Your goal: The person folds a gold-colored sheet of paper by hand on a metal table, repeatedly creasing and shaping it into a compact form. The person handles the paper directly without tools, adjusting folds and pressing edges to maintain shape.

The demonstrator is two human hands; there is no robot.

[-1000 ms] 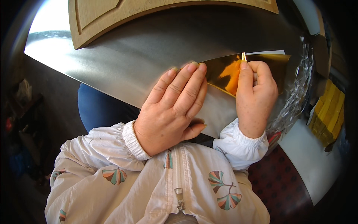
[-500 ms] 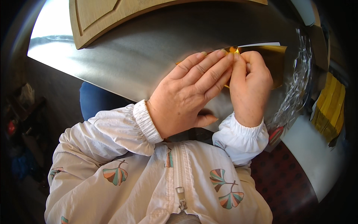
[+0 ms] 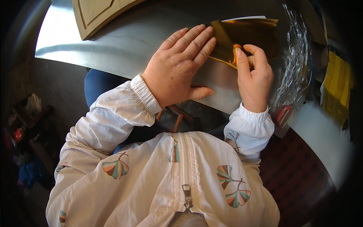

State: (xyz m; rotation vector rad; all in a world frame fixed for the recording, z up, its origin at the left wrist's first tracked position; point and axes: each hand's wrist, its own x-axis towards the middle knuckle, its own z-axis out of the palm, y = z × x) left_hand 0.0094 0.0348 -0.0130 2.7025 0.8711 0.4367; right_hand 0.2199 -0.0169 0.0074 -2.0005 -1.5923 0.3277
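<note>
Far left of the fingers the room is dark, with dim clutter (image 3: 22,128) low on the floor. A carved wooden panel (image 3: 96,15) lies up and left of the fingers on the grey metal sheet (image 3: 113,49), which gleams pale at its left end. The left hand (image 3: 177,68) lies flat on this sheet, fingers straight and close together, their tips pressing the left edge of a gold foil sheet (image 3: 245,36). Just right, the right hand (image 3: 255,75) has thumb and forefinger pinched on the foil's near edge. Beyond its fingers lies crumpled clear film (image 3: 297,68), then yellow cloth (image 3: 336,90) at the far right.
</note>
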